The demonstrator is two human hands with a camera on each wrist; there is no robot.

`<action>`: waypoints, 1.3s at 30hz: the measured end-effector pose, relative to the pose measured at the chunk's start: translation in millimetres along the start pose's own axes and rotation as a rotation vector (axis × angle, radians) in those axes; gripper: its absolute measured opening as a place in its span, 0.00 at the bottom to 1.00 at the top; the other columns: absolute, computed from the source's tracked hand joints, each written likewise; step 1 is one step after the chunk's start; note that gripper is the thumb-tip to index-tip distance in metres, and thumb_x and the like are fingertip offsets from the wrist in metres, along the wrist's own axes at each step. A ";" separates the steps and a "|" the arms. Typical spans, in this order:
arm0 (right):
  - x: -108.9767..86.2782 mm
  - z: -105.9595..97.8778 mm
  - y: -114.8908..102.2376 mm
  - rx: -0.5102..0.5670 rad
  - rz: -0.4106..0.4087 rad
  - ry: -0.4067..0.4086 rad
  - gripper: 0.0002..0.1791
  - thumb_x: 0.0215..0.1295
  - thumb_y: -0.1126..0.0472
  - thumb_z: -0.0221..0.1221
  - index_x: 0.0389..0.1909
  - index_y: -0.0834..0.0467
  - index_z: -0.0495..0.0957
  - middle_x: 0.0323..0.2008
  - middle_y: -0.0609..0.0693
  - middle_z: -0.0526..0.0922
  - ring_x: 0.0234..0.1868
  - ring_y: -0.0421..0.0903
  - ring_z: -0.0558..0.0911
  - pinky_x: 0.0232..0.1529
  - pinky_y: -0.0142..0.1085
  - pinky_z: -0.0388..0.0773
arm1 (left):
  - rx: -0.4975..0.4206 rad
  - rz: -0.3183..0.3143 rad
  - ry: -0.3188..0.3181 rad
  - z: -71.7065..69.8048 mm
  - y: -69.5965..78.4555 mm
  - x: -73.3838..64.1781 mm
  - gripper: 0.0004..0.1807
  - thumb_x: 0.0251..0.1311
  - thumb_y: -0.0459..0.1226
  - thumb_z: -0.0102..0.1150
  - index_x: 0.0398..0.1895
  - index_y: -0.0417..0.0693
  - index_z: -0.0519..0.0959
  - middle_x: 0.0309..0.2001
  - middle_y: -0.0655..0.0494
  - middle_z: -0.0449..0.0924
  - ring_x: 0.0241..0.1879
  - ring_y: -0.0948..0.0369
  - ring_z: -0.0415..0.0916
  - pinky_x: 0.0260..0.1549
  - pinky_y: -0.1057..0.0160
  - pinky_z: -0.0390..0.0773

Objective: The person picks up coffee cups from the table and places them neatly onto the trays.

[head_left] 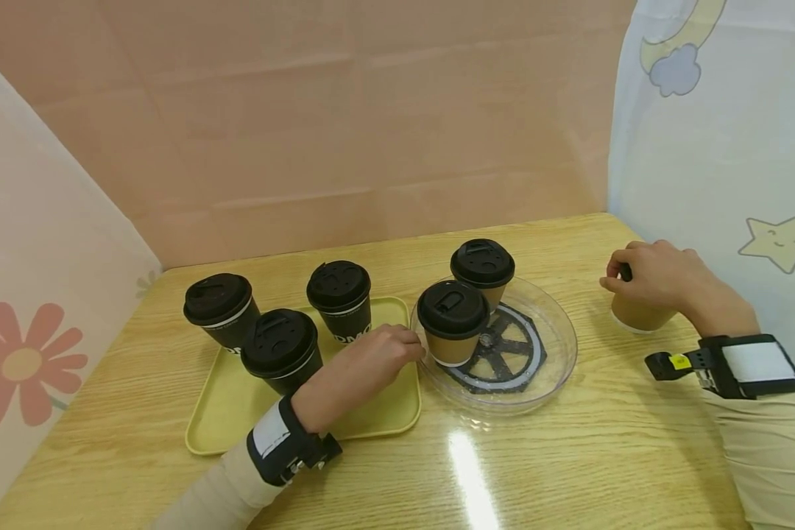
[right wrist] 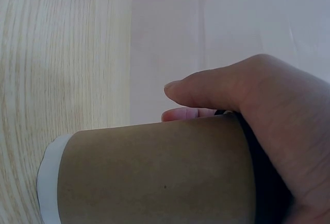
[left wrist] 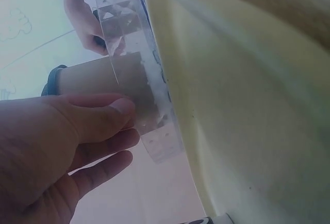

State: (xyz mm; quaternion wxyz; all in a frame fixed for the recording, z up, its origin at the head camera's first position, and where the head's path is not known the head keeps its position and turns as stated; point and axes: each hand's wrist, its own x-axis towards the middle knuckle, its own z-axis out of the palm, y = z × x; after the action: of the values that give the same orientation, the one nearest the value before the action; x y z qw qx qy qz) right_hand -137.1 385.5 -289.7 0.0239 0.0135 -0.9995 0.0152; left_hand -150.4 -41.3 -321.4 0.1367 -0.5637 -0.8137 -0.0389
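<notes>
A clear round tray [head_left: 556, 353] with a raised wall has a dark wheel-shaped base showing through it. Two brown cups with black lids stand in it, a front cup [head_left: 453, 324] and a rear cup [head_left: 482, 263]. At the tray's left wall my left hand [head_left: 387, 353] pinches the rim between thumb and fingers, close beside the front cup. Off to the right, my right hand [head_left: 662, 276] holds another brown cup [right wrist: 154, 175] from above, its palm over the black lid. That cup is upright, with its white base at the table; the far-side fingers are partly hidden.
A yellow tray [head_left: 371, 423] sits left of the clear one, under my left forearm. Three black lidded cups stand on or at it: a left cup [head_left: 221, 309], a front cup [head_left: 281, 350] and a back cup [head_left: 340, 298]. Cloth walls [head_left: 371, 132] border the wooden table [head_left: 397, 486].
</notes>
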 end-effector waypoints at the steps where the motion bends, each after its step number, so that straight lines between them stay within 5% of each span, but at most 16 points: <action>1: -0.1 0.1 0.2 0.001 0.001 -0.001 0.12 0.62 0.49 0.61 0.34 0.54 0.80 0.32 0.49 0.78 0.32 0.51 0.77 0.27 0.53 0.73 | 0.015 0.007 -0.003 -0.2 0.4 0.2 0.16 0.55 0.21 0.59 0.38 0.48 0.85 0.38 0.60 0.84 0.40 0.65 0.81 0.42 0.70 0.81; 5: 0.0 0.1 0.6 0.000 0.000 0.000 0.11 0.62 0.49 0.61 0.33 0.53 0.80 0.32 0.49 0.78 0.32 0.51 0.77 0.26 0.52 0.72 | 0.083 0.041 -0.007 -2.9 4.8 1.0 0.13 0.57 0.24 0.59 0.41 0.47 0.84 0.39 0.59 0.83 0.42 0.63 0.80 0.48 0.68 0.80; 17: 0.8 0.4 2.5 -0.010 -0.002 -0.013 0.11 0.62 0.48 0.61 0.34 0.53 0.80 0.32 0.50 0.77 0.31 0.52 0.76 0.23 0.49 0.72 | 0.098 0.163 0.024 -1.4 37.4 3.0 0.12 0.65 0.32 0.57 0.48 0.52 0.82 0.45 0.64 0.84 0.47 0.67 0.77 0.53 0.71 0.77; 24: -0.2 0.2 3.0 -0.008 -0.007 -0.018 0.11 0.62 0.48 0.61 0.34 0.53 0.80 0.33 0.51 0.78 0.31 0.52 0.77 0.23 0.50 0.72 | 0.150 0.136 -0.032 5.3 43.1 4.2 0.10 0.64 0.32 0.58 0.45 0.54 0.83 0.44 0.65 0.83 0.45 0.68 0.76 0.50 0.72 0.75; 39: -3.0 -1.0 2.8 0.002 -0.003 -0.011 0.11 0.62 0.49 0.61 0.33 0.53 0.81 0.33 0.50 0.78 0.31 0.52 0.77 0.24 0.51 0.72 | 0.090 0.110 -0.022 5.1 35.1 4.0 0.16 0.58 0.25 0.53 0.39 0.53 0.84 0.37 0.64 0.82 0.42 0.66 0.77 0.51 0.72 0.76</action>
State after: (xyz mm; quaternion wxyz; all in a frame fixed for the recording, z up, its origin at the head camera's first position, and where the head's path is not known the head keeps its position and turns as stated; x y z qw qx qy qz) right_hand -134.1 388.4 -289.0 0.0182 0.0150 -0.9996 0.0160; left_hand -120.1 -23.8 -328.4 0.1549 -0.6010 -0.7840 0.0115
